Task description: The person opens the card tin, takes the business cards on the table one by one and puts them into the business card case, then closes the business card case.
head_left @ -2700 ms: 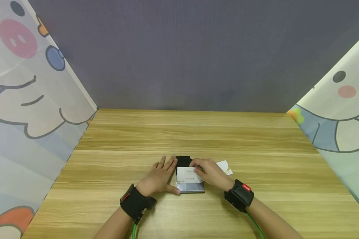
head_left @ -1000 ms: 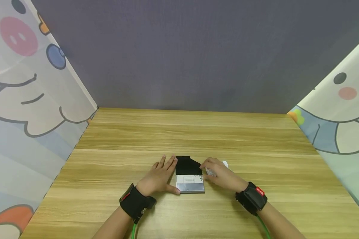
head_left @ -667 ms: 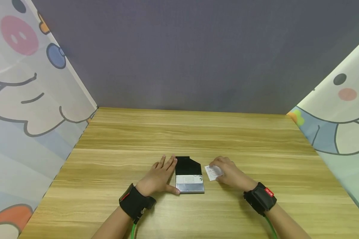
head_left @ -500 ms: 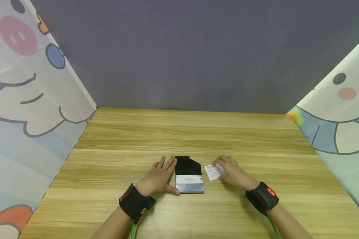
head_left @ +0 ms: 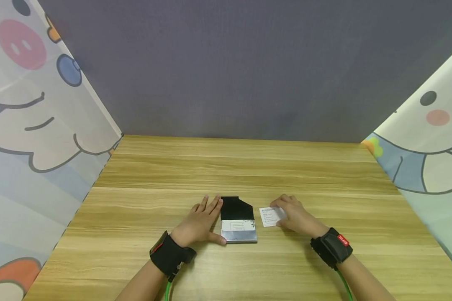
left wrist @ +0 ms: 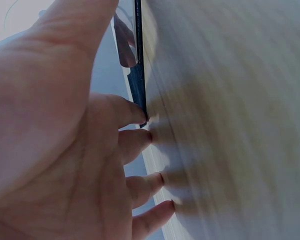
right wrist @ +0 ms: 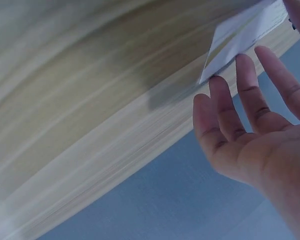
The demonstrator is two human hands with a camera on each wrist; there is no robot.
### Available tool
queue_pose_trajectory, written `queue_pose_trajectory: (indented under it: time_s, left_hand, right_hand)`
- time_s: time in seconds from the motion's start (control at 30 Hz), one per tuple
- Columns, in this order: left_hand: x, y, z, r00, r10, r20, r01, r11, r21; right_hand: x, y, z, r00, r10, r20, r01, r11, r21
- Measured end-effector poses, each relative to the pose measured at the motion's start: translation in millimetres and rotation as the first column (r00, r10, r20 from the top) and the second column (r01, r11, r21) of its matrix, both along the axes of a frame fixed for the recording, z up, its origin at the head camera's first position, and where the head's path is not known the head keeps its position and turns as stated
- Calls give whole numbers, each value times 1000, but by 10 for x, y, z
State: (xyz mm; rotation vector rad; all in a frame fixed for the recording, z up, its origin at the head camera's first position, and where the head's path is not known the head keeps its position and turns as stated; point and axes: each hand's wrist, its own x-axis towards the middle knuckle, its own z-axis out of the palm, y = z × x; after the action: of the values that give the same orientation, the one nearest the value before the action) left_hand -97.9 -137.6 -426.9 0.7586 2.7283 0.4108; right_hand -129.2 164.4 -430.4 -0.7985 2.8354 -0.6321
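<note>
An opened card case (head_left: 239, 237) lies on the table, its black lid (head_left: 235, 208) folded back away from the person. A white card (head_left: 238, 225) with a leaf print sits in the shiny metal pocket. My left hand (head_left: 196, 225) rests spread out along the case's left side, index fingertip at the lid's edge and thumb at the near corner. Right of the case, my right hand (head_left: 294, 217) pinches a printed white business card (head_left: 271, 216) by its right side. A tan stripe shows on the card (right wrist: 240, 42) in the right wrist view; whether it is one card or several, I cannot tell.
The wooden table (head_left: 211, 167) runs back to a dark grey panel (head_left: 226, 75). Cartoon-printed panels (head_left: 19, 138) stand at both sides. Green cables (head_left: 344, 284) trail from the wrist bands.
My right hand has moved right, off the card case, and now holds a business card beside it. The card in the pocket sits lower than before. My left hand has stayed put.
</note>
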Motion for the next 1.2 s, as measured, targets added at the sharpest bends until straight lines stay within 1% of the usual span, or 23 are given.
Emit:
queue_pose_trajectory:
  time_s: [0.27,0.53,0.7,0.87,0.97,1.2]
  left_hand:
    - [2,-3,18,1000,-1,-3,1,1000,6]
    - [-7,-8,6,1000,-4,0,4,1000,-8]
    - [-1,-11,5,1000,-8,-3,8,1000,-7]
    - [-12,-13,9,1000,-5,1,5,1000,-9]
    - [-15,-14,9,1000,-3,1,3,1000,-7]
    - [8,-13,17,1000,-10,8,10,1000,-7]
  right_hand:
    - [-4,-3,10,1000,-13,10,13,1000,-13]
    - [-9,-13,-2,999,-34,-11,33,999,-23]
    - [-16,-28,20,1000,-26,-13,26,1000,-13]
    - [-24,-39,60,999,4,-48,-7,998,-63]
    - [-27,-49,76,998,7,-68,-14,996,-90]
    - [-22,-88,106,997,-27,-69,19,994,-105]
